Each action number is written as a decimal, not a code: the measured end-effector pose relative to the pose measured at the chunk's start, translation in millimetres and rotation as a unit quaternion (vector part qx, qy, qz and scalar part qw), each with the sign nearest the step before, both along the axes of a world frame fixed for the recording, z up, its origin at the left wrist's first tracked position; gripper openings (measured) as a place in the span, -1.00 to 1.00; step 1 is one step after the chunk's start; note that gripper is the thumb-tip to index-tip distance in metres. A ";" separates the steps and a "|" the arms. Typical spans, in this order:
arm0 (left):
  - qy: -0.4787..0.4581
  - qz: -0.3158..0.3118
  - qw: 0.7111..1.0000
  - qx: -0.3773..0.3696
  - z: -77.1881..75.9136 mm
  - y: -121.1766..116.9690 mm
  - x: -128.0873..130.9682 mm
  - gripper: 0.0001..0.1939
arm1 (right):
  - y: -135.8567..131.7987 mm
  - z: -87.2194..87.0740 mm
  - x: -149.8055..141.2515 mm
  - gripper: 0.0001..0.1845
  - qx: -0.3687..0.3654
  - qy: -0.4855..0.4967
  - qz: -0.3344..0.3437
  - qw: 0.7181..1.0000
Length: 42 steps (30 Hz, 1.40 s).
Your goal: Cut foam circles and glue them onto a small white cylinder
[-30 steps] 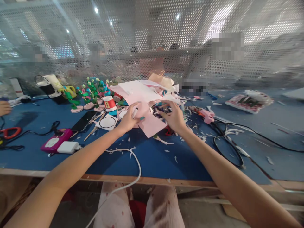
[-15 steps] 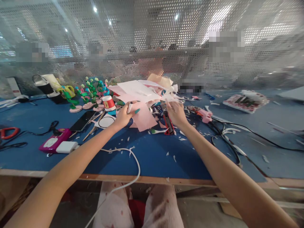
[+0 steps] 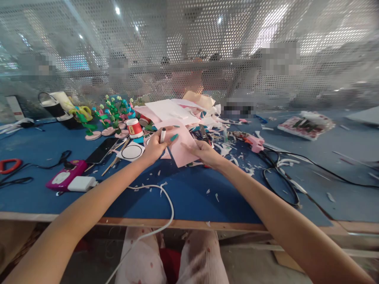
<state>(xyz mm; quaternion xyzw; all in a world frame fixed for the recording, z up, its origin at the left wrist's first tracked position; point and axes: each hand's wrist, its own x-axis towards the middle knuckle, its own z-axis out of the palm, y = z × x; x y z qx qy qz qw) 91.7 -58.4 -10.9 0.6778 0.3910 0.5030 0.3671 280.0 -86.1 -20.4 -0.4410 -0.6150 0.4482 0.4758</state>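
Observation:
Between my two hands, above the blue table, is a sheet of pink paper [image 3: 181, 153]. My left hand [image 3: 154, 148] is closed on its left side, and also holds a white marker-like stick [image 3: 162, 135] upright between thumb and fingers. My right hand [image 3: 206, 153] pinches the sheet's right edge. Just behind lies a loose heap of white and pink paper [image 3: 166, 108]. A white card with a black circle [image 3: 132, 152] lies left of my left hand, near a red and white paper cup [image 3: 135, 128].
Green craft plants on pink discs [image 3: 115, 114] stand back left. A black phone [image 3: 102, 150] and purple power socket [image 3: 66, 175] lie left. To the right are a pink glue gun [image 3: 255, 143], black cables and paper scraps. A white cord [image 3: 171, 205] crosses the front edge.
My right hand has come down and left from the paper heap onto the pink sheet's right edge. My left hand keeps its hold; the sheet has shifted slightly.

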 end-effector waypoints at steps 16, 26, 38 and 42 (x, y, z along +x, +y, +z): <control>-0.250 -0.004 0.964 -0.094 11.3 6.9 -0.5 -0.72 | -3.1 15.1 1.5 -0.47 -0.107 0.224 0.020 0.968; -0.332 -0.044 0.922 -0.195 30.4 12.0 -16.3 -0.81 | -10.6 23.6 17.8 -0.58 -0.176 -0.080 0.230 0.954; 0.125 -0.117 0.973 -0.158 8.4 16.4 -18.6 -0.58 | 24.4 -6.4 31.2 -0.76 0.181 -0.360 -0.083 0.911; 0.203 -0.086 0.969 -0.113 5.6 9.8 -15.7 -0.22 | 31.2 -17.2 39.5 -0.47 0.261 -0.395 -0.243 0.847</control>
